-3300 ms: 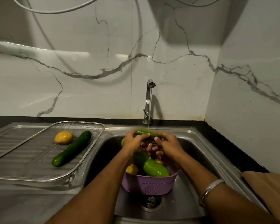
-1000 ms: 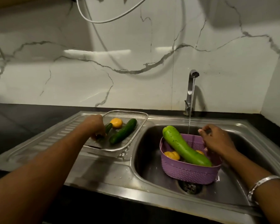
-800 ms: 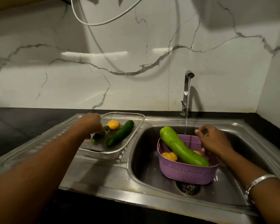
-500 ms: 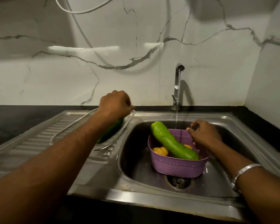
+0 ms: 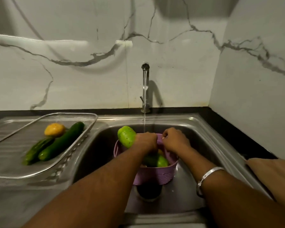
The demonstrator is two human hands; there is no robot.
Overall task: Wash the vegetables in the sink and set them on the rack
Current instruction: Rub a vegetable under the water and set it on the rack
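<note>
Left hand: reached into the purple basket at its 12 o'clock side, knuckles up, fingers curled down over the pale green gourd; cannot tell how firmly gripped, fingertips hidden.
Right hand: curled tight, pinched the basket's far rim at about 1 o'clock; silver bangle on that wrist.
Pale green gourd: lay tilted across the basket, thick end poking over the rim at 10 o'clock, other end down inside at 4 o'clock, half hidden under the left forearm.
Basket: sat in the steel sink, right over the drain; a sliver of something yellow glimpsed inside between the two hands, too hidden to name.
Tap: ran, at 12 o'clock from the basket, thin stream dropping just behind the hands.
Mesh rack: on the drainboard, at 9 o'clock from the sink.
Dark cucumber: lay diagonally in the rack.
Slimmer green vegetable: right alongside the cucumber at its 8 o'clock, touching, blurred.
Yellow vegetable: at the rack's 12 o'clock end, beside the cucumber's far tip.
Brown cloth: at 3 o'clock, off the sink's edge.
</note>
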